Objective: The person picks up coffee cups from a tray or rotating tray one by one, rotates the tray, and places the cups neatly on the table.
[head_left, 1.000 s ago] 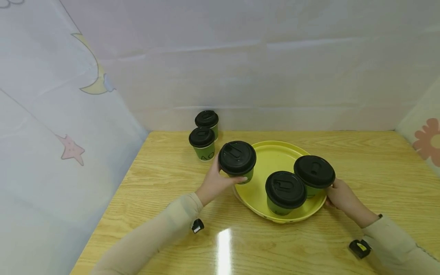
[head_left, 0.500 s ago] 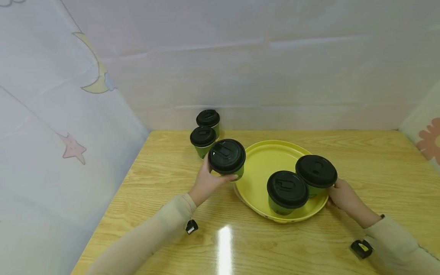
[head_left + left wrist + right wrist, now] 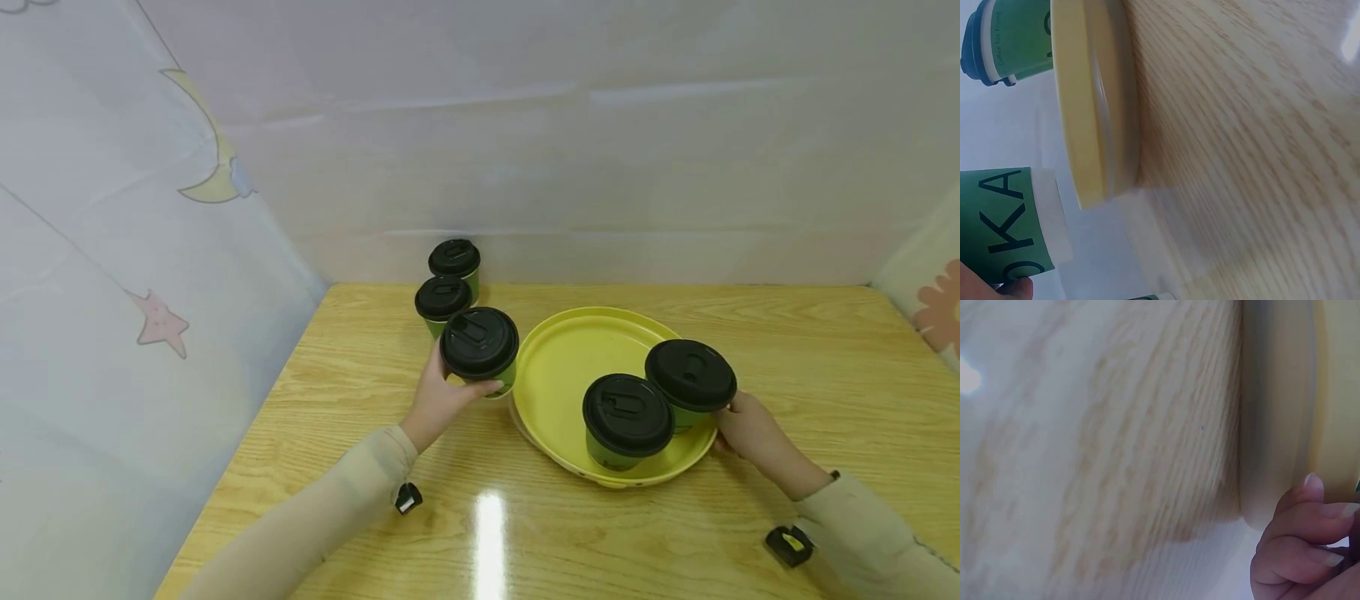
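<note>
My left hand (image 3: 442, 396) grips a green paper cup (image 3: 1004, 219) with a black lid (image 3: 480, 337), thumb across its front. The cup hangs over the table just left of the round yellow tray (image 3: 558, 329), its lettering visible in the left wrist view. On the tray's front right, a lidded cup (image 3: 622, 454) and another lidded cup (image 3: 690, 375) stand side by side. At the right rim, my right hand (image 3: 750, 429) holds the tray edge beside that second cup, fingers (image 3: 1300, 522) curled against the outer wall. Its thumb is hidden behind the lid.
Two smaller-looking lidded cups, a nearer one (image 3: 442, 300) and a farther one (image 3: 456, 258), stand behind the held cup at the back left. The wooden table (image 3: 337, 392) ends against a pale printed cloth (image 3: 562, 183).
My left hand has carried its cup leftward, from over the tray's left rim to beside it. The right hand, the tray and the cups on it stay nearly still.
</note>
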{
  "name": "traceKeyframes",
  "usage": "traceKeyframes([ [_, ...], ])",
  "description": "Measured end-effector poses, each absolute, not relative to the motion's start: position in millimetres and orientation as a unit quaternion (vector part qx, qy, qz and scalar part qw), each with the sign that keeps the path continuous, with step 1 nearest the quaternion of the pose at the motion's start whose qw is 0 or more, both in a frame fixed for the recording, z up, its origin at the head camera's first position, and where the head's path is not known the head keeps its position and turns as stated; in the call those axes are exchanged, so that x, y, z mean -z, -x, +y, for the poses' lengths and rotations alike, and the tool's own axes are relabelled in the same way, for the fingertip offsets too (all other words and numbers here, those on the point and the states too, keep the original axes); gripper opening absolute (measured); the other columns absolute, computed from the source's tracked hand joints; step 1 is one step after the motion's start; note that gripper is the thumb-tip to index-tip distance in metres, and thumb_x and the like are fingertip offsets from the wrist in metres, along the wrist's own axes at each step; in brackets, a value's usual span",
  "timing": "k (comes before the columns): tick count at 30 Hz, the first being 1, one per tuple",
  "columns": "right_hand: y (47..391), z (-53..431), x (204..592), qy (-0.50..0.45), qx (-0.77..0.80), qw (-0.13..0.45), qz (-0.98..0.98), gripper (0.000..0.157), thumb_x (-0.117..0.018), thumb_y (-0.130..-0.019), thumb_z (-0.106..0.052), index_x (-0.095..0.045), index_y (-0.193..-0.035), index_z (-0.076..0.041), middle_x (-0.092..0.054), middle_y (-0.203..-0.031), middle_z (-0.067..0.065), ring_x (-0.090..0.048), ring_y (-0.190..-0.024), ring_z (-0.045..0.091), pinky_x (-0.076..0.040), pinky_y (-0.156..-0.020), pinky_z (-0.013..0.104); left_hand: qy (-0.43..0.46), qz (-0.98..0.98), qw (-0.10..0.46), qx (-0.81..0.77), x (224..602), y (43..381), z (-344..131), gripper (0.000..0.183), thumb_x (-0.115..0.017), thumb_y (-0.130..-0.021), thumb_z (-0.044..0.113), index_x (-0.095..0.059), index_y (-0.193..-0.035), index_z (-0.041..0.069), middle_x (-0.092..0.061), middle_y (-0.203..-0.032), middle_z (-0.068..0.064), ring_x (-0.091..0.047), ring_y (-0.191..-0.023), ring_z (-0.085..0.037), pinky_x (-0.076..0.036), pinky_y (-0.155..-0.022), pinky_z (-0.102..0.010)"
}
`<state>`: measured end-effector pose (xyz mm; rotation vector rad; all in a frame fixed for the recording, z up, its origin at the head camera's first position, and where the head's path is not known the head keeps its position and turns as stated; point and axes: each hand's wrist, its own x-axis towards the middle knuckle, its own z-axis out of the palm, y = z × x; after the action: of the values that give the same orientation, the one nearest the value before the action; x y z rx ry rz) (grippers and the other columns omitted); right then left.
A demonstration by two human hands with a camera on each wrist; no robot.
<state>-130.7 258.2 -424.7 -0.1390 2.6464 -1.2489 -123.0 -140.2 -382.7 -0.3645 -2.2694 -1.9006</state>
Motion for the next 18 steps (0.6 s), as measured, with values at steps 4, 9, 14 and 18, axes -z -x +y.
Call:
traceKeyframes([
  [4, 130.5, 257.5, 424.2, 0.047, 0.424, 0.105, 0.898, 0.039, -0.025, -0.107, -0.018, -0.049, -0.101, 0.012, -0.049, -0.055, 0.005, -0.041, -0.043, 0.015, -0.038, -0.041, 0.027, 0.130, -0.761, 0.078, 0.631, 386.6, 123.8, -142.7, 0.086, -0.087, -0.074, 0.022, -0.039, -0.144, 0.005, -0.050, -0.138, -0.012, -0.046, -0.127, -0.028, -0.036, -0.106, -0.049],
  [9, 130.4, 256.8, 424.0, 0.047, 0.423, 0.102, 0.899, 0.038, -0.026, -0.107, -0.017, -0.049, -0.097, 0.011, -0.049, -0.055, 0.005, -0.041, -0.043, 0.015, -0.038, -0.041, 0.028, 0.123, -0.759, 0.070, 0.636, 389.2, 123.4, -145.4, 0.086, -0.086, -0.074, 0.012, -0.038, -0.145, 0.004, -0.049, -0.140, -0.013, -0.045, -0.128, -0.028, -0.035, -0.108, -0.048],
  [14, 130.3, 256.6, 424.0, 0.047, 0.419, 0.101, 0.901, 0.038, -0.026, -0.107, -0.016, -0.050, -0.094, 0.010, -0.050, -0.055, 0.005, -0.041, -0.043, 0.015, -0.038, -0.041, 0.028, 0.114, -0.766, 0.064, 0.629, 394.8, 124.8, -148.4, 0.085, -0.085, -0.075, 0.006, -0.037, -0.145, 0.005, -0.049, -0.140, -0.012, -0.046, -0.128, -0.027, -0.036, -0.108, -0.045],
  [18, 130.2, 255.7, 422.0, 0.047, 0.417, 0.103, 0.902, 0.038, -0.025, -0.107, -0.015, -0.050, -0.093, 0.009, -0.050, -0.055, 0.004, -0.042, -0.044, 0.015, -0.039, -0.042, 0.028, 0.111, -0.768, 0.053, 0.629, 398.9, 124.1, -151.9, 0.086, -0.086, -0.075, 0.010, -0.037, -0.145, 0.007, -0.048, -0.140, -0.011, -0.046, -0.128, -0.026, -0.036, -0.108, -0.046],
])
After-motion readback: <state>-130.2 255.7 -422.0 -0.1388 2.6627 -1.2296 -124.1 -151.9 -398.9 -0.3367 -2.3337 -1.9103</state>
